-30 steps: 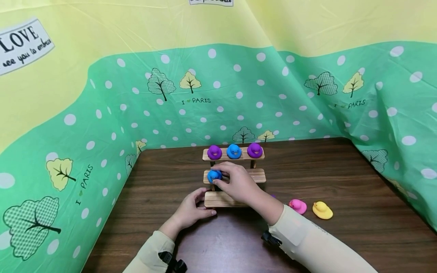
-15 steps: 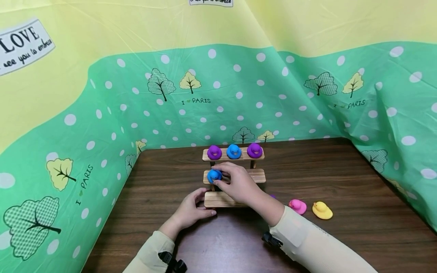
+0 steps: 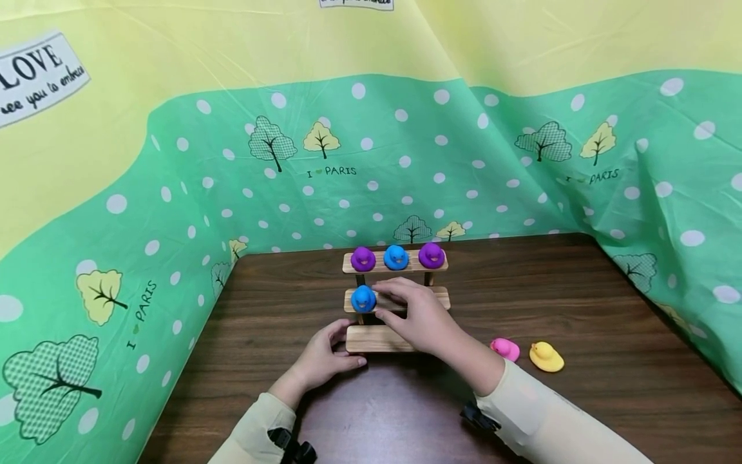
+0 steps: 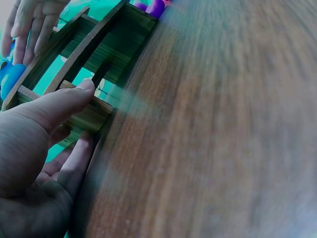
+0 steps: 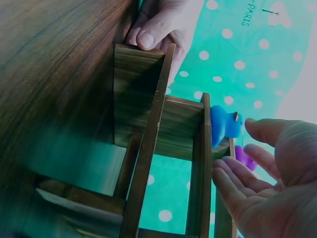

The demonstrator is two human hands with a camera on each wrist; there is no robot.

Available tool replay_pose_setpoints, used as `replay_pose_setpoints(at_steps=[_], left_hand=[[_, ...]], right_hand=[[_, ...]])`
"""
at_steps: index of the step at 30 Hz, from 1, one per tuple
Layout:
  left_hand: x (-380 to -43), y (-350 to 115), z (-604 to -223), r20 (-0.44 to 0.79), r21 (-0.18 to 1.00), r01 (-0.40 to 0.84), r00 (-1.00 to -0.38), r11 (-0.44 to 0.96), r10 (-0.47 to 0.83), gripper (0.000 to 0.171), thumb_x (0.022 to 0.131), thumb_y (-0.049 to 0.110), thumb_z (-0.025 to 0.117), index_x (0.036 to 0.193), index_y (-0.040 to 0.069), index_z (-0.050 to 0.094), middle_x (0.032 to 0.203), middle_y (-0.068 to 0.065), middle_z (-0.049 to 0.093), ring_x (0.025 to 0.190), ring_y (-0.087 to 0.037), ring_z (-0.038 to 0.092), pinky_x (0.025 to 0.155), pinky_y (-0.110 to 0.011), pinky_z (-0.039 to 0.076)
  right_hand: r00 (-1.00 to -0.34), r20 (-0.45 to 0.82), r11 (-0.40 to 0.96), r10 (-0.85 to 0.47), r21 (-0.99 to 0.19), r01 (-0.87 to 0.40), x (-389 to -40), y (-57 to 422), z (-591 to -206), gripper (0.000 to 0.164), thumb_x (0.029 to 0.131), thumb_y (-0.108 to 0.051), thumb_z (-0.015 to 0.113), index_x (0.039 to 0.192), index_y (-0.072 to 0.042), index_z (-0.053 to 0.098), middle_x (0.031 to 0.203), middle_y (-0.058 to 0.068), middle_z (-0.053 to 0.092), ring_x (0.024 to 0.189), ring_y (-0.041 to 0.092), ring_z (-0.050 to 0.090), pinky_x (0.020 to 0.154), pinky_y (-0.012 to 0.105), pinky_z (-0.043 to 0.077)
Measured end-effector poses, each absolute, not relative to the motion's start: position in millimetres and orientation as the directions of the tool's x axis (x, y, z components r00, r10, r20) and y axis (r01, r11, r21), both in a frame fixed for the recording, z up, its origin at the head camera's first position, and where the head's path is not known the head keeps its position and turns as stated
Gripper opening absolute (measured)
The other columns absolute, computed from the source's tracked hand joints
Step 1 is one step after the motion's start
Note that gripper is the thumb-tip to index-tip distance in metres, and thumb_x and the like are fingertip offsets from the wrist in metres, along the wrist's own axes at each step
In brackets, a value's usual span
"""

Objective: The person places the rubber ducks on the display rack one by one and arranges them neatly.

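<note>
We see a lower blue duck (image 3: 363, 299) sitting upright on the left end of the middle shelf (image 3: 442, 298) of a wooden stand (image 3: 365, 343). The right hand (image 3: 426, 319) is just to the right of this duck. Its grip is loose, with the thumb apart from the fingers. In the right wrist view we can see a little gap between the thumb tip and the duck. We cannot tell if the fingertips touch the shelf.

The left hand (image 3: 323, 356) has its grip round the left end of the bottom shelf (image 3: 382, 340), with the thumb in front and the fingers curled behind.

On the top shelf (image 3: 379, 263) we see three ducks in a row: a left purple duck (image 3: 362, 259), an upper blue duck (image 3: 396, 257) in the middle, and a right purple duck (image 3: 431, 256).

To the right of the stand, on the brown desk (image 3: 371, 412), we find a pink duck (image 3: 505, 349) and, further right, a yellow duck (image 3: 547, 357).

A green and yellow cloth (image 3: 348, 206) with white dots and trees hangs behind the desk and along both sides. Both arms wear pale sleeves (image 3: 545, 412) with black straps (image 3: 480, 417).
</note>
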State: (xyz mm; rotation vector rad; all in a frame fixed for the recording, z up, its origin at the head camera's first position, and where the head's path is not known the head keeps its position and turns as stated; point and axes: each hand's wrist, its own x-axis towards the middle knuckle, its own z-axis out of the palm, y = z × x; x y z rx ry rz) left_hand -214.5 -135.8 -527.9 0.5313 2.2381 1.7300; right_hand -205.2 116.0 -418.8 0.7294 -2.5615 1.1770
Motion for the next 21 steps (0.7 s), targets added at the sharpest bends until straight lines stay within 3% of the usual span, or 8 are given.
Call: replay_pose_setpoints(at_steps=[21], left_hand=[[-214.8,-135.4,-529.7,0.007,0.969,0.111,-0.906,0.22,0.423,0.075,0.08,0.003,0.092,0.143,-0.002,0.052,0.13,-0.016,0.064,0.119,-0.029,0.064,0.095,-0.03,0.06]], right_hand=[[-0.825,0.501,0.563,-0.26,-0.616,-0.551,-187.4,161.8,-421.1,0.038,0.091,-0.014,0.085,0.127,-0.019,0.073,0.122,-0.008,0.07,0.111,0.017,0.069,0.094,0.043,0.06]])
